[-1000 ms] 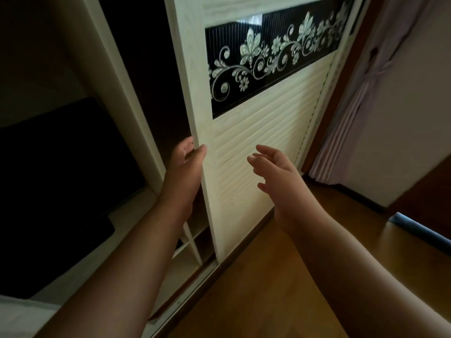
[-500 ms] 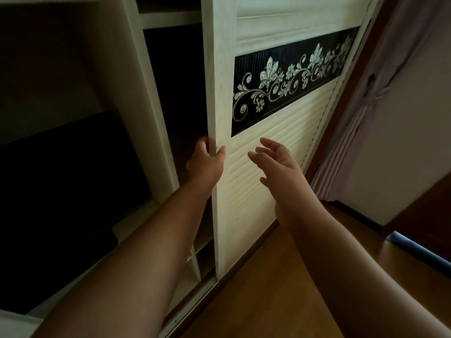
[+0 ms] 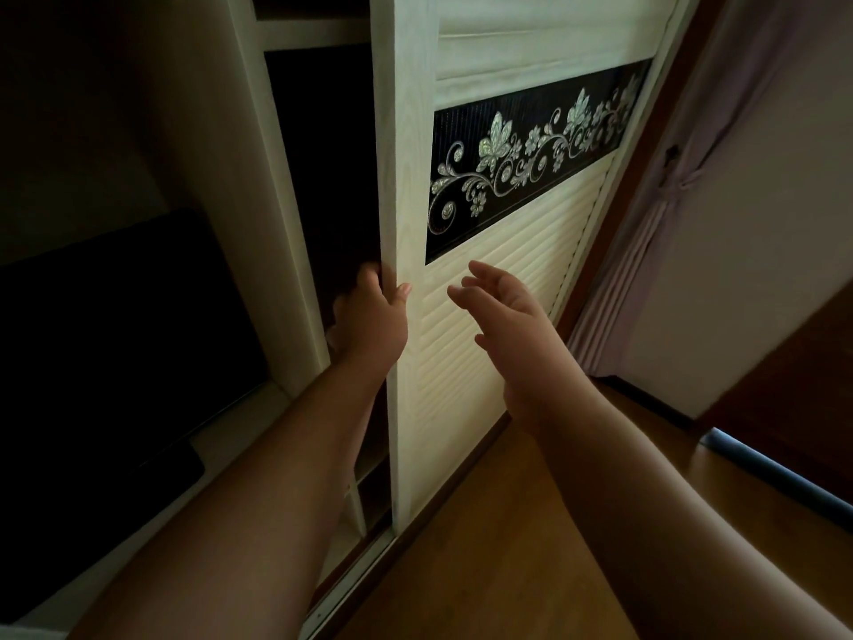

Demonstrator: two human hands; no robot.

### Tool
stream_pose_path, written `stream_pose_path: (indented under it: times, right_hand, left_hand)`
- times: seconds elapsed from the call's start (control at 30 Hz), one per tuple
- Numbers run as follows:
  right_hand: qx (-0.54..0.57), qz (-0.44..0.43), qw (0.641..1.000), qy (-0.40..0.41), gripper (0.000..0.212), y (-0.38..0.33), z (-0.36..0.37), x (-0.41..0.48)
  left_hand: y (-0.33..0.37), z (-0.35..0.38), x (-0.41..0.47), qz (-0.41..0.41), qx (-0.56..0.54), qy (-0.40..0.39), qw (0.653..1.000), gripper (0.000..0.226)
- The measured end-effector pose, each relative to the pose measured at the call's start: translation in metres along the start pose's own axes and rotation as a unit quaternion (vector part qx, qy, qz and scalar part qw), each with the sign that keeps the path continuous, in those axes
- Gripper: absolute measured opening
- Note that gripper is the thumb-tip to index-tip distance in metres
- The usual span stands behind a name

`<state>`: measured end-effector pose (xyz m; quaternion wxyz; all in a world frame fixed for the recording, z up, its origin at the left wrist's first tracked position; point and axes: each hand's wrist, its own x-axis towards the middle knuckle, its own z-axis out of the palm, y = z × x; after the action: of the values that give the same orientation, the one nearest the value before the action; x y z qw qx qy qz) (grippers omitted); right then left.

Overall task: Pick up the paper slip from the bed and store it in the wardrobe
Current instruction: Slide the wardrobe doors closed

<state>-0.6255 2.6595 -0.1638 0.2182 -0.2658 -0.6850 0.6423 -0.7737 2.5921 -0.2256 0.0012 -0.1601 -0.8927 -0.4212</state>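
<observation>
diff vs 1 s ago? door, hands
The sliding wardrobe door has slid right, widening the dark opening beside it. The left hand went with it and still grips the door's edge, fingers wrapped behind, thumb on the front. The right hand still hovers open in front of the slats, not clearly touching, holding nothing. No paper slip is visible.

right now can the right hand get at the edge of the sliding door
Probably yes. The right hand hangs open and empty just in front of the sliding door, with nothing between them. The left hand already grips the door's edge, leaving room above and below.
</observation>
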Motion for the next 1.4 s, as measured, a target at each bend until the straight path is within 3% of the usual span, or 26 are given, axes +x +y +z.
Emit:
stream_pose_path:
  times: [0.37, 0.5, 0.6, 0.77, 0.9, 1.03, 1.4]
  right_hand:
    - [-0.012, -0.004, 0.997, -0.075, 0.066, 0.003, 0.034, 0.000]
    - [-0.022, 0.011, 0.992, -0.124, 0.071, 0.005, 0.055, -0.001]
    - [-0.030, 0.018, 0.988, -0.151, 0.079, 0.009, 0.071, -0.003]
    - [-0.041, 0.011, 0.980, -0.197, 0.096, 0.022, 0.104, -0.014]
    - [-0.032, -0.014, 0.982, -0.185, 0.105, 0.032, 0.123, -0.028]
    - [-0.008, -0.029, 0.984, -0.175, 0.092, 0.034, 0.134, -0.034]
    - [-0.025, -0.072, 0.975, -0.210, 0.084, 0.042, 0.160, -0.066]
  left_hand:
    - [-0.038, -0.034, -0.023, 0.006, -0.019, 0.008, 1.000, 0.051]
    - [-0.054, -0.052, -0.042, -0.007, -0.115, 0.017, 0.993, 0.048]
    - [-0.068, -0.071, -0.071, -0.062, -0.263, 0.029, 0.962, 0.057]
    - [-0.101, -0.104, -0.119, -0.139, -0.347, 0.096, 0.922, 0.051]
    - [-0.124, -0.132, -0.144, -0.181, -0.355, 0.145, 0.906, 0.043]
    - [-0.139, -0.160, -0.161, -0.201, -0.348, 0.195, 0.895, 0.028]
    - [-0.151, -0.200, -0.194, -0.190, -0.335, 0.259, 0.886, 0.036]
